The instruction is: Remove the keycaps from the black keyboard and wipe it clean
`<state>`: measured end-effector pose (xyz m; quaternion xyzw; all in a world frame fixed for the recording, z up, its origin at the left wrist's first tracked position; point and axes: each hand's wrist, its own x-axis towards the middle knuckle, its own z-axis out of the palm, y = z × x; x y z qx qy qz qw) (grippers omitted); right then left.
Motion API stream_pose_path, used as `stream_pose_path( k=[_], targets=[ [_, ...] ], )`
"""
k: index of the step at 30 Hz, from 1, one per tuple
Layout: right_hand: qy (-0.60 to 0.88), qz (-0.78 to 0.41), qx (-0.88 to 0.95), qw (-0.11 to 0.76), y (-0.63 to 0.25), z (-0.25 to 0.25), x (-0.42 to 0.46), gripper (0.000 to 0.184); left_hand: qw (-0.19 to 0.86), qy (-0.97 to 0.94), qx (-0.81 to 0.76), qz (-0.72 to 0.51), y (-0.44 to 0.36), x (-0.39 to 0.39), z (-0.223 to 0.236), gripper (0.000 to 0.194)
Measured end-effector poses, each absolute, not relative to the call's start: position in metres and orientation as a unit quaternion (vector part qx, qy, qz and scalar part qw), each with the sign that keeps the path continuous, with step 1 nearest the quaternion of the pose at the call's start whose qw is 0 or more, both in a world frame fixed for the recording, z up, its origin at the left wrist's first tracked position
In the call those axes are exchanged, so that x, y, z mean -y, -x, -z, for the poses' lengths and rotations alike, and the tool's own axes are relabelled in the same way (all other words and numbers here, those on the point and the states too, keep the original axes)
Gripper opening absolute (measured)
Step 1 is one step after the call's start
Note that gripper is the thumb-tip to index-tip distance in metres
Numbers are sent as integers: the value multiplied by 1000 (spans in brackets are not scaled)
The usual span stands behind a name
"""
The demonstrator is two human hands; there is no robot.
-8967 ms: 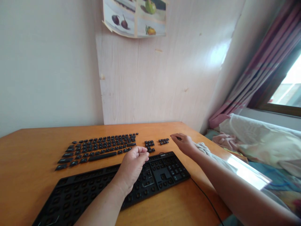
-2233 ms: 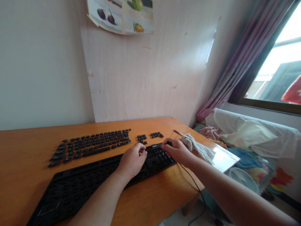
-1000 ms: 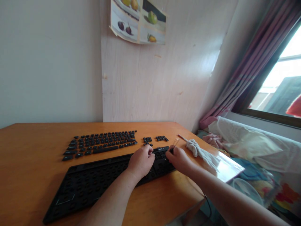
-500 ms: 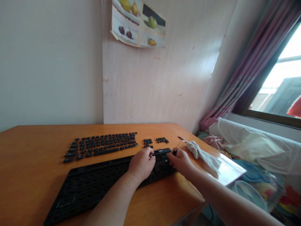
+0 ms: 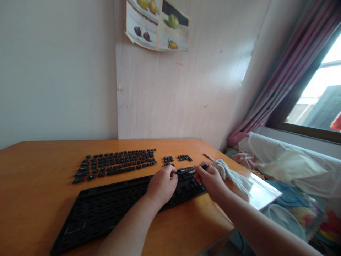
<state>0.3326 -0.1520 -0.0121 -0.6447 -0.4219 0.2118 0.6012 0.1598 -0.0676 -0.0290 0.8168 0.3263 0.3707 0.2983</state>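
Note:
A black keyboard lies slantwise on the desk, with most of its left and middle part bare of keycaps. My left hand rests over its right middle portion, fingers curled closed; whatever they may hold is hidden. Above the number pad end, my right hand is closed around a wire keycap puller. The puller's dark handle shows at the top of the fist, and its thin tip points left toward the keyboard. Removed keycaps lie in rows behind the keyboard, with smaller groups to their right.
The orange wooden desk meets a wall behind. To the right lie a grey cloth, a thin stick-like tool and a shiny white sheet. Beyond the desk edge are a clear tub and bedding.
My right hand has moved slightly right and turned the puller: its wires pointed up and away before, and now its tip points left over the keyboard. My left hand stays nearly still.

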Motion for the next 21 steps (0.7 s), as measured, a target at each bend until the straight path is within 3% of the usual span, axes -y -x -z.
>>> stream_pose_path(
  k=[10,17,21],
  targets=[
    [576,-237,452,639,-287,-1,140,32,618,-645,-226,-389,-166,73,19,18],
    [551,-251,475,639,-284,3,136,30,680,-572,-251,-385,-162,73,15,21],
    [559,-150,545,606,-290,1,138,32,701,-551,-266,-366,-161,72,13,20]
  ],
)
